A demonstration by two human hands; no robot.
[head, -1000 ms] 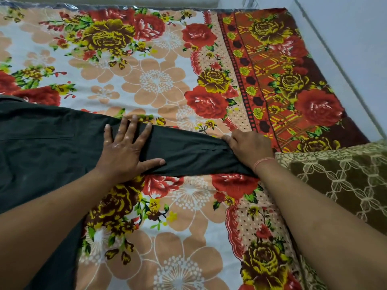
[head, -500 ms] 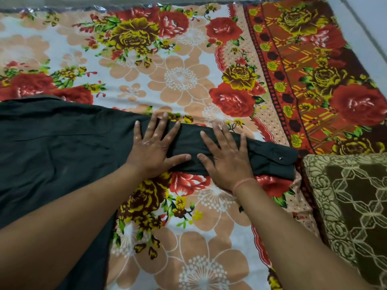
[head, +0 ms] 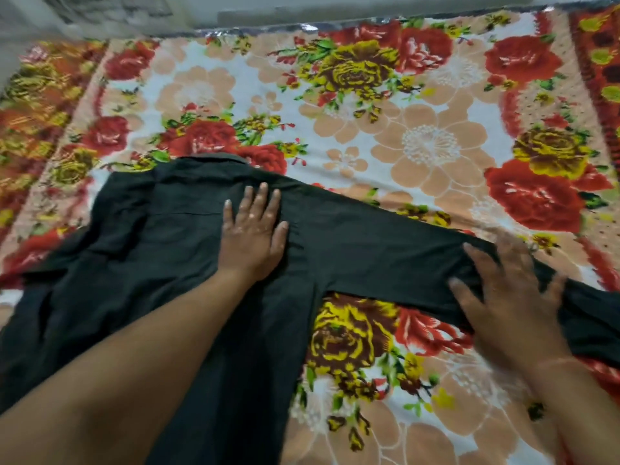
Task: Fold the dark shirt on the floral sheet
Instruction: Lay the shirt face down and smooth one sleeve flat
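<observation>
The dark shirt (head: 161, 250) lies spread on the floral sheet (head: 419, 135), its collar toward the far side and one long sleeve (head: 385, 260) stretched out to the right. My left hand (head: 253, 229) presses flat on the shirt near the shoulder, fingers straight and spread. My right hand (head: 506, 293) rests flat on the sleeve farther right, fingers spread; it is blurred by motion. The sleeve's cuff runs off the right edge of the view. The shirt's left sleeve is bunched at the left.
The sheet covers the whole surface, with a pale wall or ledge (head: 268, 11) along its far edge. Bare sheet shows beyond the collar and below the sleeve at the lower right.
The view has swung left, so the whole shirt body now shows. My left hand has slid from the sleeve up to the shoulder. My right hand stays flat on the sleeve, farther from the left hand.
</observation>
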